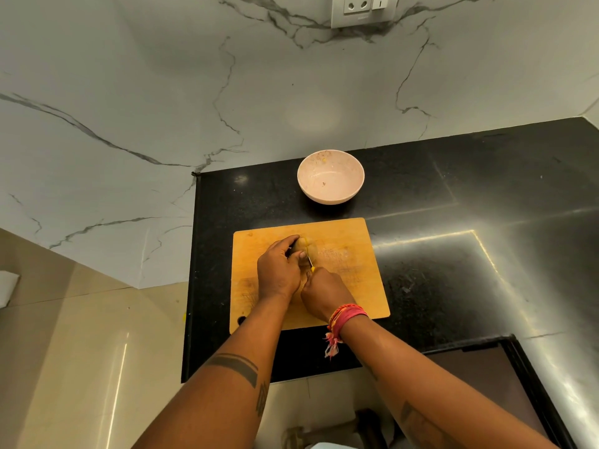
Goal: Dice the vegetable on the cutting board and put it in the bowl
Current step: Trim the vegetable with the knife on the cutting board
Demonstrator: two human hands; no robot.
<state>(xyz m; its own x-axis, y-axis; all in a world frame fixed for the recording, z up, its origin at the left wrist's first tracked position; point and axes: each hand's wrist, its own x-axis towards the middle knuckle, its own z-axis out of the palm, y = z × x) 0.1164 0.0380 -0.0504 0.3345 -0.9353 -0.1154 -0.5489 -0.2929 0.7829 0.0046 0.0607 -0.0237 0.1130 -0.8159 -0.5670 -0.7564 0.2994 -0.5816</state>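
- The potato [303, 246] lies on the board [356, 241], under and just beyond the left hand [278, 270]. The board sits on the black worktop [453, 176].
- The left hand curls over the potato from its near left side, with fingers wrapped round the far end and one fingertip [302, 255] showing just left of the blade, pinning it down.
- The right hand [324, 293] is closed round a knife [311, 263], whose handle is hidden inside the fist. Only a thin yellow blade shows, running away from the hand into the potato.
- The two hands sit close together, the right just near and right of the left.
- The bowl [331, 180] stands on the worktop beyond both hands, apart from the board, and holds no pieces.
- Step in hand, as I judge it: an early cut. The potato looks whole apart from where the blade meets it; how deep the blade has gone I cannot tell.
- Next move calls for pressing the blade straight down through to the board while the left fingertips stay back from the edge. A round potato may roll, so a flat cut face laid down would steady it for slicing and dicing.
- Carrying to the bowl comes only after dicing.
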